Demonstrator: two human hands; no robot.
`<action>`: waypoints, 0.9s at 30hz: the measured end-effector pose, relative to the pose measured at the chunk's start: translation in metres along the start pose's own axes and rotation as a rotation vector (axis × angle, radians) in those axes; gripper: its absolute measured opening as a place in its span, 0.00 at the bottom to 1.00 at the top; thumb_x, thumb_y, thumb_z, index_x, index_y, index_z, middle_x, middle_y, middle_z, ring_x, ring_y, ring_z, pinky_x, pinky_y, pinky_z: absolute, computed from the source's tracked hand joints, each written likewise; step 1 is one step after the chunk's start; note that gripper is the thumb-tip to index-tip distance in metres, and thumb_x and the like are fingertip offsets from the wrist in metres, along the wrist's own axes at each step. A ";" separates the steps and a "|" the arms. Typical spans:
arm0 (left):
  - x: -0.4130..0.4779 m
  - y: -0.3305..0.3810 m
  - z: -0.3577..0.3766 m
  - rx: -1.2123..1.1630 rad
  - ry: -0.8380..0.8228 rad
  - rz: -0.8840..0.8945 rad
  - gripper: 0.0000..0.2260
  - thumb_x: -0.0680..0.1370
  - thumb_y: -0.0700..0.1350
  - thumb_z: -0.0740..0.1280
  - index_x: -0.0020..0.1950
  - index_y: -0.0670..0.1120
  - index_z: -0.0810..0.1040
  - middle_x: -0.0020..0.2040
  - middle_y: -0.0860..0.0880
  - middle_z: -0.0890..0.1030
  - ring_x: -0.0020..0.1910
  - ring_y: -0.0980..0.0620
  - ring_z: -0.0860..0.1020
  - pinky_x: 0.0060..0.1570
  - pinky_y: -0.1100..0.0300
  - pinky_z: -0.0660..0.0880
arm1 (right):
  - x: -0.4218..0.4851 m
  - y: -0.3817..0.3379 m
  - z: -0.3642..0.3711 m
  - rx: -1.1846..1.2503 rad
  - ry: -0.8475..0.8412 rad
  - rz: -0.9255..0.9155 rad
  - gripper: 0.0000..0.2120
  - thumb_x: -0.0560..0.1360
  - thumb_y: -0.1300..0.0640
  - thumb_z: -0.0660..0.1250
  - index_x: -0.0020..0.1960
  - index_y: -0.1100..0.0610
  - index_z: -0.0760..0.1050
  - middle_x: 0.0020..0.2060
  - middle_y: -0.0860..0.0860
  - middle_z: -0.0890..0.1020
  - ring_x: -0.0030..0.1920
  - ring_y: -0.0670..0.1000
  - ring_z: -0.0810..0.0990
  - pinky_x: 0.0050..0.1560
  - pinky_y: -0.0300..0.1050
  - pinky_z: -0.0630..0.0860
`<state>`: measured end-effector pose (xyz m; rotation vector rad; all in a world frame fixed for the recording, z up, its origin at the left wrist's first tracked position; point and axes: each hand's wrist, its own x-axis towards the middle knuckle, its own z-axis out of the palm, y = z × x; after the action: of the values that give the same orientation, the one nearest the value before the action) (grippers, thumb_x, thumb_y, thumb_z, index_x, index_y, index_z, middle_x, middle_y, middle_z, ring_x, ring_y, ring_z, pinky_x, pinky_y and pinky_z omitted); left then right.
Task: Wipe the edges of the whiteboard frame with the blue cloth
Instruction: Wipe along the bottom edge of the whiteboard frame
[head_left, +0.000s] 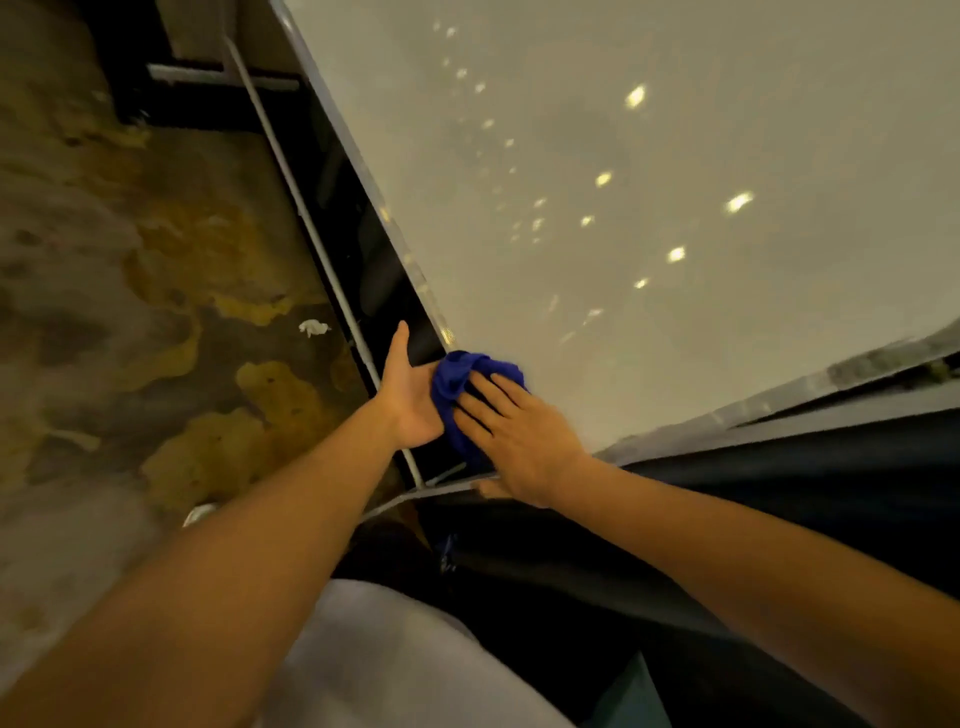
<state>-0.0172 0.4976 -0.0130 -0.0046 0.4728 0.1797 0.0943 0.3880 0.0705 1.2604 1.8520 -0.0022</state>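
Low in the centre of the frame, the right hand (511, 428) presses flat, fingers spread, on the bunched blue cloth (462, 387) at the whiteboard frame's (363, 171) lower corner. The left hand (410, 395), open-palmed, cups the cloth's side. Beyond, the glossy whiteboard (649, 156) reflects lights; mottled floor (130, 260) lies left.

I'm in a worn, workaday room, maybe a classroom or workshop. Beyond my hands (467, 410) a big whiteboard (623, 208) mirrors rows of ceiling lights. Left of them, a stained, patchy concrete floor (130, 286) with a crumpled paper scrap (313, 327).
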 end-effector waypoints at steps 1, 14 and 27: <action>0.001 -0.002 -0.004 -0.021 -0.014 0.024 0.45 0.71 0.77 0.50 0.66 0.41 0.76 0.63 0.38 0.80 0.60 0.41 0.79 0.63 0.44 0.71 | 0.008 0.012 -0.005 -0.050 0.003 -0.069 0.41 0.77 0.31 0.51 0.80 0.56 0.50 0.80 0.56 0.53 0.80 0.61 0.44 0.77 0.58 0.38; 0.067 -0.084 0.033 -0.019 0.639 0.530 0.21 0.83 0.55 0.56 0.63 0.40 0.77 0.49 0.41 0.82 0.48 0.43 0.80 0.55 0.50 0.77 | 0.138 0.138 -0.087 -0.491 0.099 -0.578 0.19 0.84 0.48 0.50 0.72 0.49 0.68 0.71 0.51 0.71 0.69 0.59 0.65 0.69 0.57 0.62; 0.073 -0.105 0.073 0.548 1.074 0.574 0.36 0.78 0.68 0.48 0.69 0.41 0.71 0.67 0.40 0.74 0.62 0.41 0.75 0.61 0.49 0.72 | 0.150 0.161 -0.096 -0.532 0.088 -0.348 0.26 0.82 0.39 0.47 0.79 0.43 0.57 0.80 0.48 0.57 0.78 0.60 0.52 0.75 0.61 0.51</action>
<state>0.0982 0.4099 0.0149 0.6027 1.5837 0.6136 0.1374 0.6216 0.1039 0.5761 1.9523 0.3397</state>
